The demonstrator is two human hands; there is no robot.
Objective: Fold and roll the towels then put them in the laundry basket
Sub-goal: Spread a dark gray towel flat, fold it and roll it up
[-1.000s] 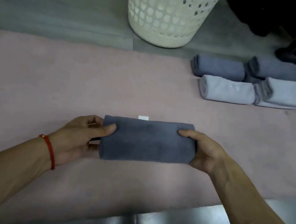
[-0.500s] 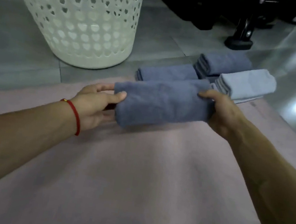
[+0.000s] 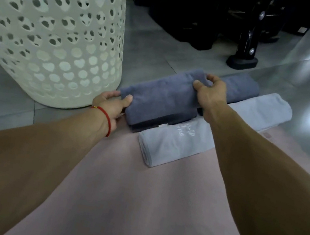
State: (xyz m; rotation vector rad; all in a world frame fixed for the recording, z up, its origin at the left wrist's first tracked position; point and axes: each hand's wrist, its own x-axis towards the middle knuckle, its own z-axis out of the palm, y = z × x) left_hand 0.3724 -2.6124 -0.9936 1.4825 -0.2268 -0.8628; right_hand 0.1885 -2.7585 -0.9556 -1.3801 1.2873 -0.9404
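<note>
Both hands, left hand [image 3: 111, 104] and right hand [image 3: 210, 93], were pinched on the rolled dark towel [image 3: 161, 100], its long axis running near-left to far-right, beside the laundry basket [image 3: 60, 45] at left.

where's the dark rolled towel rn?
Head view, centre: the dark towel is held at its ends by the left hand and right hand, just right of the basket, above other rolled towels.

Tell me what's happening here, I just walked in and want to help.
A person is holding a rolled dark grey towel by its ends, left hand and right hand, above another dark roll and two light grey rolls at the edge of a pink mat. The white laundry basket stands just to the left; this roll isn't in it yet.
</note>
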